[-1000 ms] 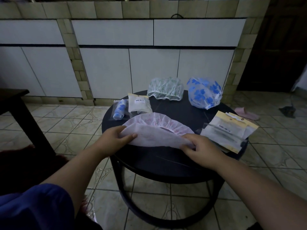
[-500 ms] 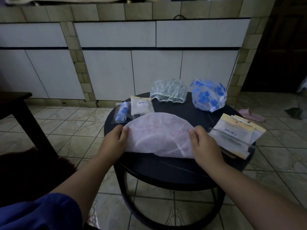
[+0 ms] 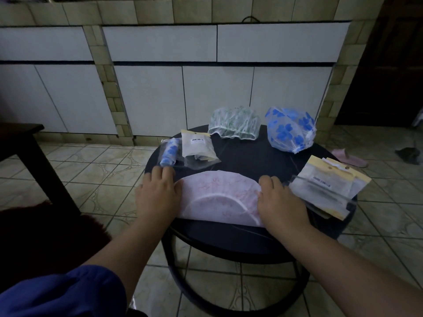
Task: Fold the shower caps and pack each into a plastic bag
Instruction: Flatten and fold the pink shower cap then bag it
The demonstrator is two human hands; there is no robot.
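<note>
A pink shower cap [image 3: 219, 197], folded into a flat half circle, lies on the round black table [image 3: 242, 156]. My left hand [image 3: 158, 193] presses flat on its left end and my right hand [image 3: 278, 200] presses flat on its right end. A green-patterned shower cap [image 3: 234, 123] and a blue-flowered shower cap [image 3: 289, 130] stand puffed up at the table's far side. At the left lie a plastic bag holding a rolled blue-flowered cap [image 3: 170, 152] and another filled bag [image 3: 198, 148]. A pile of plastic bags with yellow headers [image 3: 329, 186] lies at the right edge.
White cabinet doors [image 3: 217, 97] stand behind the table. A dark table [image 3: 27, 143] is at the left. A pink slipper [image 3: 350, 157] and a dark object [image 3: 409, 154] lie on the tiled floor at the right.
The pink cap has been folded from a ruffled double layer into a flat half circle. Both hands moved from gripping its near corners to pressing flat on its two ends.
</note>
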